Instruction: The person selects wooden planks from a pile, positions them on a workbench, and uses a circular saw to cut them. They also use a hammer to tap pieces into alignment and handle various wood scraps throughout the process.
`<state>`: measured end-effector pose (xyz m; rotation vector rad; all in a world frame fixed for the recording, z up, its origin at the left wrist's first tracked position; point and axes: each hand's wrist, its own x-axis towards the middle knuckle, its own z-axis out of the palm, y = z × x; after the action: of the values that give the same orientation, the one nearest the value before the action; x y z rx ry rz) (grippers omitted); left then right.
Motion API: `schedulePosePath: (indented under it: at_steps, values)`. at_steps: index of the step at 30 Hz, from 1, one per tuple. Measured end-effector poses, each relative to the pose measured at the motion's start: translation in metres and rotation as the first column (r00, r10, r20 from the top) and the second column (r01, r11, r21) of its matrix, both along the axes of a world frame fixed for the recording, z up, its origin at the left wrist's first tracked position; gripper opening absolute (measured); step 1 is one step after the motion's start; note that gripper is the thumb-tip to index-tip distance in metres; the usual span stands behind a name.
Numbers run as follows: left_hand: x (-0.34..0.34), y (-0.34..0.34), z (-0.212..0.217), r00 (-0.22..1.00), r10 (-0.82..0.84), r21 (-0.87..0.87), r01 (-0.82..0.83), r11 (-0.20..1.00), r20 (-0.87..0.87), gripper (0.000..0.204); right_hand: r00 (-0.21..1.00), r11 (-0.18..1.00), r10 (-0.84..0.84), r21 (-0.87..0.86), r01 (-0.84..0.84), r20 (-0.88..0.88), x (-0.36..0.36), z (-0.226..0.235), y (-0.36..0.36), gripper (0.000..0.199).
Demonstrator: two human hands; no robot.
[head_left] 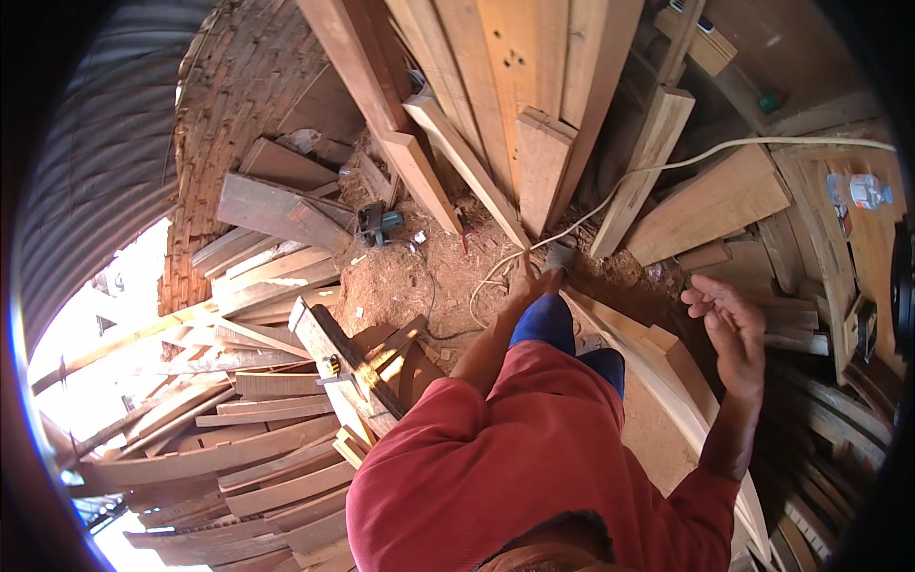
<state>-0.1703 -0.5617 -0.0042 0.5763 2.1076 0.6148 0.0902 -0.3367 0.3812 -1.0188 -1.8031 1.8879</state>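
My left hand (522,275) reaches down to the sawdust-covered floor by the lower end of a narrow light board (467,172). It is close to a pale cable (581,217) and to my foot (559,255). Its fingers are too small and partly hidden, so I cannot tell whether it grips the board. Raised out to the side, my right hand (729,329) has loosely bent fingers, the thumb apart and nothing in it. Below and left of that hand lies a long plank (648,357). Wide boards (515,71) stand upright ahead of me.
A teal power saw (381,224) sits on the sawdust, a small red-handled tool (464,234) nearby. Stacked planks (276,419) fill the left side. At right, a short wide board (710,205) leans, and a clear plastic bottle (861,191) rests on wood. The cable crosses the floor.
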Motion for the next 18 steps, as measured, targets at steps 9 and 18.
schedulePosePath:
  at_steps: [9, 18]
  values:
    - [-0.062, 0.131, 0.11, 0.885, 0.118, 0.355, 0.055, 0.933, -0.45, 0.116, 0.857, 0.95, -0.036, 0.283, -0.129, 0.514, 0.021, -0.086, -0.042, 0.036]
    - [-0.105, 0.164, 0.073, 0.91, 0.295, 0.492, -0.122, 0.862, -0.293, 0.128, 0.892, 0.995, 0.017, 0.082, -0.061, 0.452, 0.012, -0.071, -0.034, 0.039]
